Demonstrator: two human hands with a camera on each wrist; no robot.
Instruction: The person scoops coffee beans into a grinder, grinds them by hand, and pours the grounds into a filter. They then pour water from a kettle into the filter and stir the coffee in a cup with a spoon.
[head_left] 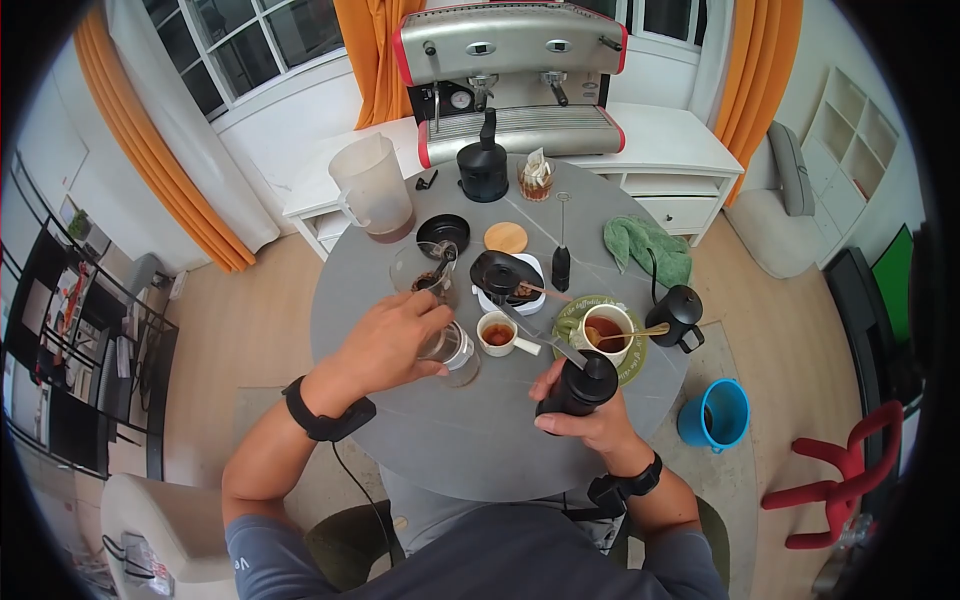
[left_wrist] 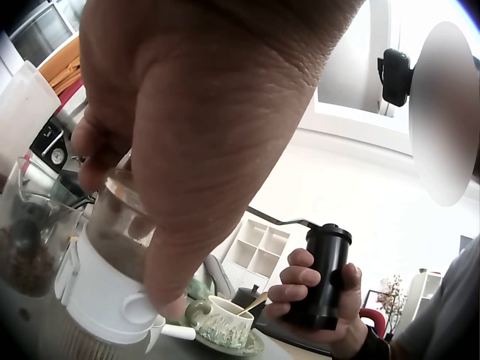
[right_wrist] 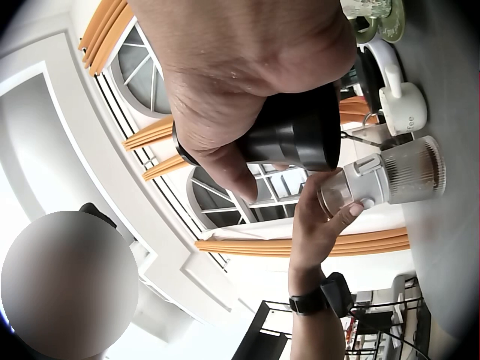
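Observation:
My left hand (head_left: pixel 400 345) reaches over a clear jar with a white collar (right_wrist: pixel 367 184), thumb on one side and fingers round its see-through upper part. The jar's ribbed lower part stands on the grey table. In my right hand (head_left: pixel 612 425) is a black hand coffee grinder (left_wrist: pixel 322 274), held round its body near the table's front. The grinder's crank handle (head_left: pixel 552 338) extends toward the table's middle. Close to the jar is a small white cup (head_left: pixel 497 335) of brown liquid. Past my left fingers stands a clear glass pitcher (left_wrist: pixel 28 259) with brown contents.
Right of the cup, a patterned mug (head_left: pixel 607 335) with a spoon sits on a green plate (head_left: pixel 632 370). A black kettle (head_left: pixel 680 318), green cloth (head_left: pixel 650 250), frother (head_left: pixel 562 265), large plastic jug (head_left: pixel 375 190) and black pot (head_left: pixel 484 172) ring the table. An espresso machine (head_left: pixel 515 70) stands behind.

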